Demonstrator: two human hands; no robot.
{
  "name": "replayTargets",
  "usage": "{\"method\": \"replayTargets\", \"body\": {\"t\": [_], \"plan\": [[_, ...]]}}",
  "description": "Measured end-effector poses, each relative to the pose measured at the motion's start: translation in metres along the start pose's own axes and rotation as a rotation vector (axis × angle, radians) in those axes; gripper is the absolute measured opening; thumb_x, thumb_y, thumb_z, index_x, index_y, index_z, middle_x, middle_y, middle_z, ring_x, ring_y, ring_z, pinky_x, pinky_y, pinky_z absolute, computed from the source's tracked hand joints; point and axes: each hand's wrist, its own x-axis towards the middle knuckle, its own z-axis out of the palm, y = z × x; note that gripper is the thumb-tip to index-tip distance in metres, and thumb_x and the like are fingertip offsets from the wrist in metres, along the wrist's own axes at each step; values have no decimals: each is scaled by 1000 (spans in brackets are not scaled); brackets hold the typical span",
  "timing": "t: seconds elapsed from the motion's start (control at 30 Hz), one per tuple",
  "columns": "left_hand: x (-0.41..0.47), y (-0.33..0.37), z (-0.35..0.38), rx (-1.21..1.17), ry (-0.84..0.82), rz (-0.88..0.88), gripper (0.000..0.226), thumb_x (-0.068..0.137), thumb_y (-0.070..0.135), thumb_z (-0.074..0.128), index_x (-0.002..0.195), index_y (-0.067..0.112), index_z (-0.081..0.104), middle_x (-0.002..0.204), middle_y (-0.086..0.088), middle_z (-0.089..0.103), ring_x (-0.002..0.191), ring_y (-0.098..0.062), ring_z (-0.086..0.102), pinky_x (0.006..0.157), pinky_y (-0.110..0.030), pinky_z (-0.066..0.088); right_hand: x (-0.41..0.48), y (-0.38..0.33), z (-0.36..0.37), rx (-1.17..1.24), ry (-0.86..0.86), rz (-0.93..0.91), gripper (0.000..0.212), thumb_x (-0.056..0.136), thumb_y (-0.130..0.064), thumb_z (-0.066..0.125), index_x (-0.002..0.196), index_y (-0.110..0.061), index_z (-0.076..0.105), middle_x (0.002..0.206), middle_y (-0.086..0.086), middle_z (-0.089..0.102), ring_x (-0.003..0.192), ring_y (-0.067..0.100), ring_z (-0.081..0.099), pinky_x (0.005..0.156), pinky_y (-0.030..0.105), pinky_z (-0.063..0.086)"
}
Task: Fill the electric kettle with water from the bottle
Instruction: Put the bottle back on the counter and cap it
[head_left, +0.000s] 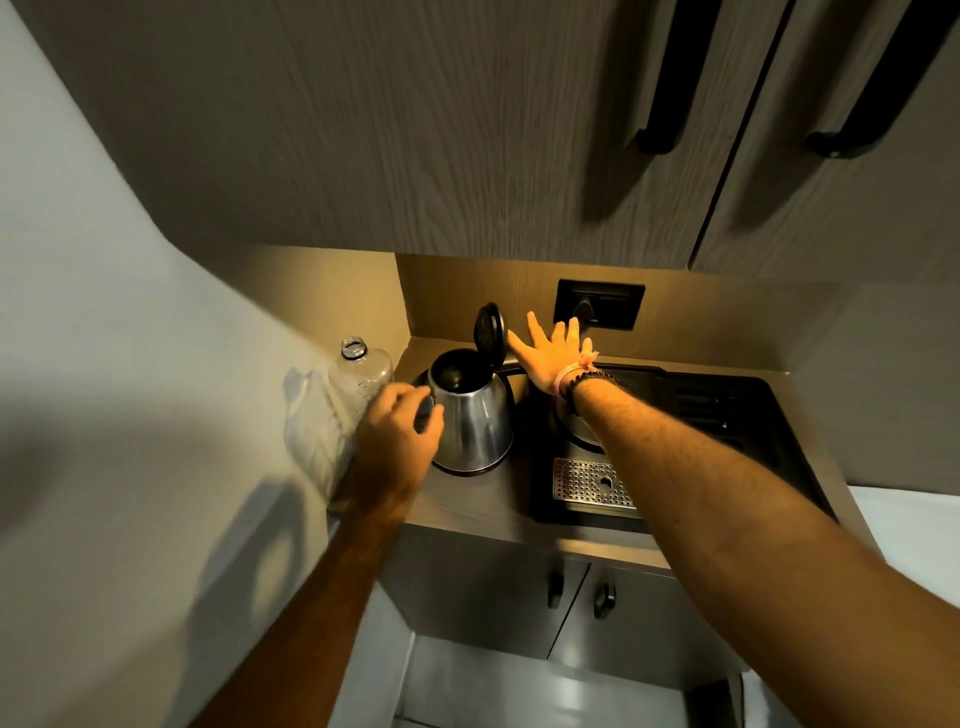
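Observation:
A stainless steel electric kettle (475, 423) stands on its base on the counter, its black lid (488, 330) flipped upright and the inside dark. A clear plastic bottle (363, 379) without a cap stands just left of it, against the wall. My left hand (397, 436) is at the kettle's left side, fingers and thumb curled around the spout, partly covering the bottle's lower part. My right hand (553, 353) is flat with fingers spread behind the lid, the thumb tip touching the lid's back. Beaded bracelets circle that wrist.
A black tray (727, 415) with a perforated metal drip grate (589, 480) fills the counter's right part. A black wall socket (600, 304) sits behind my right hand. Wall cupboards (467, 130) hang overhead, base cabinet doors (571, 597) below. The left wall closes in the corner.

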Motion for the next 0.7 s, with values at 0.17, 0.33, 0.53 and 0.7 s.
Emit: {"method": "replayTargets", "body": {"t": [0.17, 0.33, 0.53, 0.7], "plan": [[56, -1, -39, -3, 225, -72, 27, 88, 17, 74, 108, -1, 74, 105, -18, 73, 92, -27, 69, 81, -33, 58, -4, -2, -3, -14, -5, 7, 90, 78, -84, 9, 153, -35, 0, 163, 17, 1, 150, 35, -9, 116, 58, -5], [74, -19, -46, 17, 132, -251, 32, 88, 26, 74, 110, 3, 74, 107, -15, 75, 94, -28, 71, 84, -32, 53, -7, -3, -6, -16, -9, 17, 90, 79, -83, 11, 153, -34, 0, 163, 17, 3, 150, 35, -7, 117, 57, -4], [76, -25, -48, -45, 89, -356, 34, 84, 31, 78, 108, 7, 76, 104, -13, 76, 92, -29, 71, 85, -38, 54, -8, -5, -8, -36, -8, 20, 89, 80, -82, 11, 153, -33, 0, 163, 17, 4, 150, 35, -6, 117, 57, -2], [80, -26, -54, -58, 2, -389, 36, 86, 28, 77, 117, 11, 72, 113, -11, 75, 103, -30, 70, 95, -46, 54, -9, -6, -8, -21, -5, 26, 88, 80, -82, 12, 153, -34, 1, 163, 16, 7, 150, 34, -5, 117, 57, -2]]}}
